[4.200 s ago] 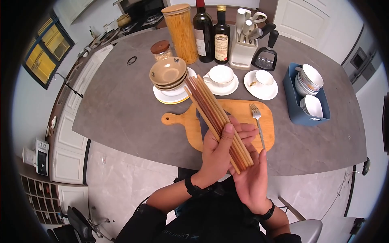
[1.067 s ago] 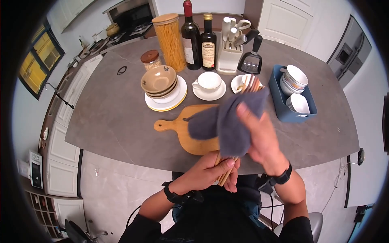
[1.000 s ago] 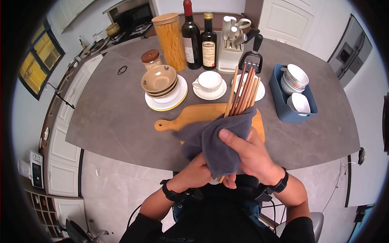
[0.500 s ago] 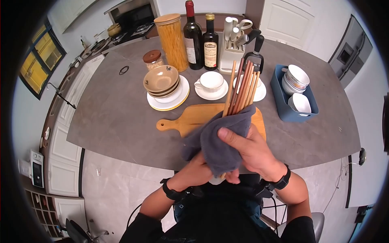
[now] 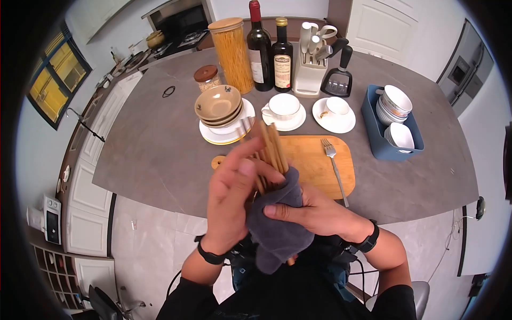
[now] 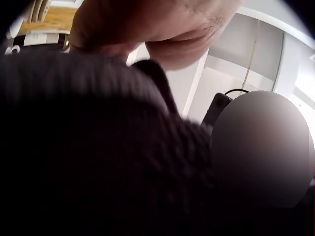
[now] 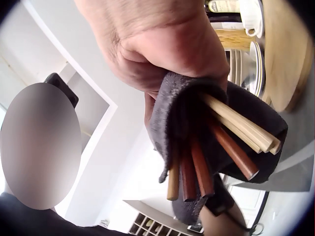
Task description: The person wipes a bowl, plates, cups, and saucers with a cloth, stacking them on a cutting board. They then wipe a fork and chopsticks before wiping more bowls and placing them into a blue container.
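Note:
A bundle of light and dark chopsticks (image 5: 274,146) leans up and left over the cutting board (image 5: 314,176), its middle wrapped in a grey cloth (image 5: 277,234). My right hand (image 5: 328,213) grips cloth and bundle together, thumb across the front. Beside the upper chopsticks is my left hand (image 5: 229,197), blurred, its fingers loosely bent across them near the cloth's upper edge; exact contact is unclear. In the right wrist view, chopstick ends (image 7: 241,125) stick out of the cloth (image 7: 167,108). The left wrist view shows part of a hand (image 6: 157,24) above dark fabric.
A fork (image 5: 337,170) lies on the board. Behind are stacked brown bowls (image 5: 217,104) on plates, two white cups (image 5: 284,106) on saucers, a pasta jar (image 5: 232,58), two bottles (image 5: 260,61) and a knife block (image 5: 311,74). A blue bin (image 5: 392,144) at right holds bowls.
The wrapped bundle has shifted left and toward my body, now tilting left. My left hand has left the lower ends and risen beside the upper chopsticks. The fork shows again.

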`<state>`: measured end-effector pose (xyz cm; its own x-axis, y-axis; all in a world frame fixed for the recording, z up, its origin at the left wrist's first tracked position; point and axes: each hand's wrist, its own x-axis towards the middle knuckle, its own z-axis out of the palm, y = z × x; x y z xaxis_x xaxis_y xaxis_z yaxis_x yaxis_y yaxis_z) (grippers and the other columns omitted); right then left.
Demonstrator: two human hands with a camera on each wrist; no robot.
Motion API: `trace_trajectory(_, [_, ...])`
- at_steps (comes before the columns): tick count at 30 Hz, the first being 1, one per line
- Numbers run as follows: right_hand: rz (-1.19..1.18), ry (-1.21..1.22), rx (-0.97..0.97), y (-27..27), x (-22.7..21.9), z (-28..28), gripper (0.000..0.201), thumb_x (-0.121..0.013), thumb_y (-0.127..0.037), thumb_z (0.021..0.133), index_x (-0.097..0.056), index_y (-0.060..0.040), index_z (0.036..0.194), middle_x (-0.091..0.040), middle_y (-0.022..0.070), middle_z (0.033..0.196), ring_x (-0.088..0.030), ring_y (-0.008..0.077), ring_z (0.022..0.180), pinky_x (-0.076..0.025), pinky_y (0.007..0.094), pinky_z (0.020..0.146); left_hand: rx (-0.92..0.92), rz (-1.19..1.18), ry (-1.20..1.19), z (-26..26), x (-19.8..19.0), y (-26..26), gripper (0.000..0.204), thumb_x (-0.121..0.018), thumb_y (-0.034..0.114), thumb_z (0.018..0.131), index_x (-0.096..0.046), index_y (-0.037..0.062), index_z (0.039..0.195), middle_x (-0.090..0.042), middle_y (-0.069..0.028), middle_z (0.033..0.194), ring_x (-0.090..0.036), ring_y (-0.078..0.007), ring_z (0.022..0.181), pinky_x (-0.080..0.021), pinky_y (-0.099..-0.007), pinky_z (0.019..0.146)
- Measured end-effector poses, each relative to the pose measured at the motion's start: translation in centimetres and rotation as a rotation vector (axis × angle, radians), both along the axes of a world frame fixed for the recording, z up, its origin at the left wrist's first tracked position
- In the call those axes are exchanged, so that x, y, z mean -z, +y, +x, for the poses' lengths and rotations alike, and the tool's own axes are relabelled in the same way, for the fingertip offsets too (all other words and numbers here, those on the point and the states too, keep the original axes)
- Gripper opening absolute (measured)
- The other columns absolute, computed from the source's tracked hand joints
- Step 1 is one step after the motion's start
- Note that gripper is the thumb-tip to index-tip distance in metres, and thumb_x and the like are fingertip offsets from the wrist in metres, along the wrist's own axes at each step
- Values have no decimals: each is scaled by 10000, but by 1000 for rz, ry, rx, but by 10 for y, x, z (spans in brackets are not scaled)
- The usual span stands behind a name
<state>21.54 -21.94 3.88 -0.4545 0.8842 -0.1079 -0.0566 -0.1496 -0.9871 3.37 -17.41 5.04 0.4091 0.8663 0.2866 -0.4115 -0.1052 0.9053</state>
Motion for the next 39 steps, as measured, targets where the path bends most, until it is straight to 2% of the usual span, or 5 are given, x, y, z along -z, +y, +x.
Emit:
trace_trajectory(6, [13, 17, 17, -1, -12, 7, 391, -666, -372, 1031, -655, -12, 1184, -700, 27, 963, -629, 100, 895, -521, 298, 789, -421, 39, -261, 24, 2, -11, 578, -504, 387, 1092, -328, 58, 1534, -541, -138, 1332, -588, -285, 1286, -506, -392, 1052])
trace_trajectory(12, [463, -292, 169, -9, 2, -6, 408, -702, -309, 1014, -651, 7, 1267, -711, 45, 1129, -632, 120, 1054, -509, 285, 917, 352, -168, -245, 12, 14, 4, 397, -435, 490, 1099, -525, 103, 1086, -671, -100, 938, -723, -306, 939, -553, -426, 952])
trace_trajectory(18, [-141, 7, -175, -18, -2, -2, 471, -664, -446, 1019, -673, 19, 1092, -643, 18, 829, -593, 119, 819, -489, 277, 780, -92, -156, -370, 1, 3, 14, 441, -346, 520, 1114, -483, 131, 957, -588, -28, 760, -655, -164, 698, -586, -361, 759])
trace_trajectory(26, [44, -753, -72, -18, -33, 33, 519, -666, -426, 1010, -584, 41, 800, -562, 183, 654, -493, 289, 572, -459, 388, 595, -95, -110, -925, -75, -15, 64, 283, -413, 340, 1135, -494, 97, 1016, -424, 10, 733, -365, -75, 527, -384, -212, 441])
trace_trajectory(39, [538, -717, 283, 35, -15, 21, 525, -632, -323, 1024, -524, 46, 1381, -694, 248, 1178, -680, 359, 1107, -519, 424, 947, -295, -204, -431, -2, -12, 27, 448, -405, 555, 1089, -436, 134, 937, -305, 52, 628, -264, -37, 467, -237, -209, 376])
